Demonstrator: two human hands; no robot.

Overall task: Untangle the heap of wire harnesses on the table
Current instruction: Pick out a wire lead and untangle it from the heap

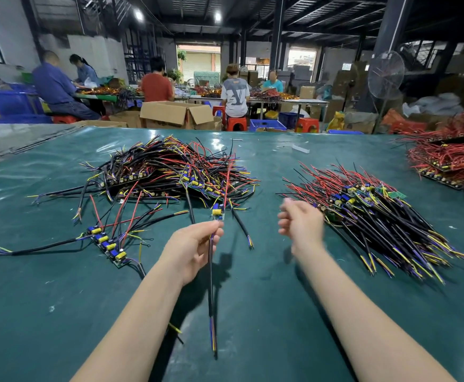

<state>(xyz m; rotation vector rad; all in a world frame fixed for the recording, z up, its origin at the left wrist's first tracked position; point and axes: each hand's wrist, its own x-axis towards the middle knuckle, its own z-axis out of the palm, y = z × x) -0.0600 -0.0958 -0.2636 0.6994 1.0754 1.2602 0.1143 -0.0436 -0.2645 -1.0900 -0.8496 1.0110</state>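
The heap of wire harnesses lies tangled on the green bench, ahead to your left. Your left hand pinches one harness by its black cable. Your right hand, blurred, hovers loosely curled, holding nothing, beside a straightened pile.

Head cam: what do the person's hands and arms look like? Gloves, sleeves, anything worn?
No gloves. The left hand and right hand show no ring, watch or wristband. The left forearm and right forearm are uncovered down to the frame edge, with no sleeve in view and no tape or markings. The right hand is motion-blurred, so small details there can't be confirmed.
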